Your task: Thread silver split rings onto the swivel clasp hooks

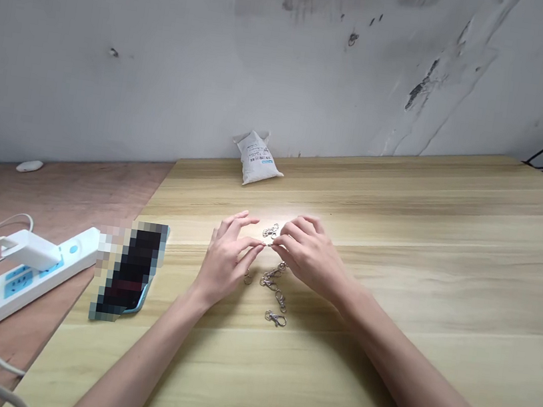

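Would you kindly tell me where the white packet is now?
In the head view, the white packet sits slightly left of centre, by the wall, beyond the left hand.

I see the left hand point(228, 255) and right hand point(313, 253) pinching a tiny piece point(268, 244), metal clasps point(268, 282) toward six o'clock, white packet point(259, 159) near twelve.

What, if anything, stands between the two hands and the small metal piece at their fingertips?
Nothing visible: the left hand and right hand both already pinch the small metal piece. Loose metal clasps lie on the near side, a metal cluster on the far side; neither comes between.
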### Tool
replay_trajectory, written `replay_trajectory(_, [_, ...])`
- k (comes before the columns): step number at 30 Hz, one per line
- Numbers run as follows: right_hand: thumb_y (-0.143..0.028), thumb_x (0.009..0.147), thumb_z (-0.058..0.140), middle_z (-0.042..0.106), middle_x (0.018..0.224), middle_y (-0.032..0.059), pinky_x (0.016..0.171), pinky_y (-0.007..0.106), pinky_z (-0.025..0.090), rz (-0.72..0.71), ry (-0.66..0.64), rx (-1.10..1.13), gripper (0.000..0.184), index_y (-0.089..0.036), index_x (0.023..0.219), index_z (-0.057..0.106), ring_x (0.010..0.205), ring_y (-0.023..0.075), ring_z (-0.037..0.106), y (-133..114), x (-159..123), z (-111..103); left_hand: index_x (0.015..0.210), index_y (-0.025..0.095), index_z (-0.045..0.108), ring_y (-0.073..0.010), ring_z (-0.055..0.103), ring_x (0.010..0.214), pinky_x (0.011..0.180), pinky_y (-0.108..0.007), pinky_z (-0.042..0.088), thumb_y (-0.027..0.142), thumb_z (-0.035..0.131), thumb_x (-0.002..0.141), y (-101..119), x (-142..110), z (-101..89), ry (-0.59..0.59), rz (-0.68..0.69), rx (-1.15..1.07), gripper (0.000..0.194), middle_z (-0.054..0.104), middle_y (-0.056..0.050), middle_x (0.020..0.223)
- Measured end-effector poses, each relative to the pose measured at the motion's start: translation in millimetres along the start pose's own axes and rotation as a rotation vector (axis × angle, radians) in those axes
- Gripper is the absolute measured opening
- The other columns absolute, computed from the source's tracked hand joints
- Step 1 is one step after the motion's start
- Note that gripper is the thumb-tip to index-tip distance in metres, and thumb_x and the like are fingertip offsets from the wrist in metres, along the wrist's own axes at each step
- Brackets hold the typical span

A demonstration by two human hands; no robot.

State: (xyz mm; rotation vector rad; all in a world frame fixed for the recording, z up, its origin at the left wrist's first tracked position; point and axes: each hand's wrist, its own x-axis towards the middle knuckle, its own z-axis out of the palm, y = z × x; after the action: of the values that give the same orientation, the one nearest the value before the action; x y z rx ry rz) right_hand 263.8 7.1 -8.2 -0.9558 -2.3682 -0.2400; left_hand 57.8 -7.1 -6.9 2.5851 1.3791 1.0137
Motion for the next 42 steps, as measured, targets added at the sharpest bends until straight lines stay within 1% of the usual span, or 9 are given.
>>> replay_trajectory(4, [-0.014,0.096,0.045,0.065,0.09,0.0063,0.096,0.04,0.034,-0.025,-0.038,-0.013,0.023,-0.022,0.094,0.066,0.091,0.0217,0.054,4.6,-2.3,-3.0,0.09,0.024,0.072,-0.0291,0.038,0.135,0.105,-0.053,0.037,0.024,0.054,0.093,0.9,-0.2,-2.4,-0.065,-0.003,0.053,0.018,0.057,-0.007,0.132])
replay_trajectory(10, [-0.014,0.097,0.043,0.065,0.084,0.0031,0.098,0.039,0.033,-0.063,0.026,-0.028,0.027,-0.026,0.094,0.067,0.089,0.0193,0.053,-1.4,-3.9,-3.8,0.088,0.023,0.07,-0.0296,0.038,0.136,0.103,-0.052,0.038,0.026,0.052,0.095,1.6,-1.8,-2.1,-0.142,0.01,0.056,0.02,0.055,-0.007,0.135])
replay_trajectory(19, [-0.013,0.093,0.054,0.064,0.074,-0.0012,0.082,0.032,0.039,-0.089,0.347,0.04,0.022,-0.027,0.103,0.067,0.08,0.0146,0.054,-15.6,-4.0,5.5,0.089,0.023,0.07,-0.0291,0.033,0.139,0.106,-0.054,0.036,0.023,0.051,0.094,1.3,2.8,-17.8,-0.156,0.035,0.047,0.019,0.053,-0.007,0.138])
replay_trajectory(22, [-0.009,0.09,0.056,0.062,0.069,-0.0026,0.082,0.031,0.039,-0.146,0.379,0.03,0.023,-0.026,0.101,0.067,0.076,0.0135,0.053,-21.0,-3.3,5.6,0.088,0.021,0.069,-0.0299,0.033,0.14,0.106,-0.053,0.037,0.02,0.05,0.093,2.1,1.9,-20.4,-0.204,0.057,0.054,0.019,0.051,-0.007,0.141])
replay_trajectory(27, [-0.008,0.09,0.056,0.063,0.069,-0.003,0.08,0.03,0.039,-0.19,0.417,0.081,0.019,-0.024,0.095,0.067,0.075,0.013,0.052,-37.1,1.8,0.7,0.092,0.024,0.07,-0.0293,0.03,0.141,0.109,-0.054,0.033,0.023,0.054,0.091,-1.8,-2.5,-12.2,-0.303,0.132,0.087,0.016,0.047,-0.006,0.145])
replay_trajectory(30, [-0.008,0.09,0.055,0.064,0.071,-0.0014,0.077,0.03,0.038,-0.147,0.354,0.138,0.018,-0.022,0.094,0.067,0.074,0.0139,0.051,-37.4,2.8,1.8,0.095,0.025,0.071,-0.0287,0.032,0.141,0.109,-0.054,0.033,0.023,0.053,0.091,-8.4,-1.8,-12.7,-0.353,0.134,0.094,0.018,0.046,-0.005,0.146])
replay_trajectory(33, [-0.015,0.092,0.055,0.065,0.074,0.001,0.072,0.03,0.037,-0.062,0.242,0.221,0.014,-0.02,0.092,0.068,0.074,0.0148,0.051,-26.4,-1.2,6.7,0.081,0.024,0.072,-0.0308,0.033,0.14,0.107,-0.057,0.033,0.028,0.055,0.09,-17.9,1.2,-22.0,-0.313,0.044,0.125,0.019,0.05,-0.005,0.142])
replay_trajectory(36, [-0.02,0.093,0.055,0.066,0.079,0.003,0.072,0.031,0.037,-0.005,0.11,0.293,0.015,-0.021,0.089,0.069,0.078,0.0165,0.053,-16.2,-5.7,9.2,0.08,0.024,0.071,-0.0299,0.032,0.14,0.108,-0.056,0.033,0.025,0.058,0.087,-26.6,2.7,-31.7,-0.313,0.046,0.105,0.015,0.052,-0.004,0.14])
replay_trajectory(42, [-0.023,0.089,0.059,0.065,0.083,0.0038,0.078,0.035,0.038,0.011,-0.117,0.369,0.014,-0.023,0.086,0.072,0.084,0.0188,0.053,-13.6,-7.3,5.7,0.08,0.026,0.071,-0.0291,0.035,0.137,0.109,-0.053,0.035,0.016,0.061,0.078,-33.2,-1.7,-37.1,-0.461,0.045,0.0,0.014,0.054,-0.003,0.135])
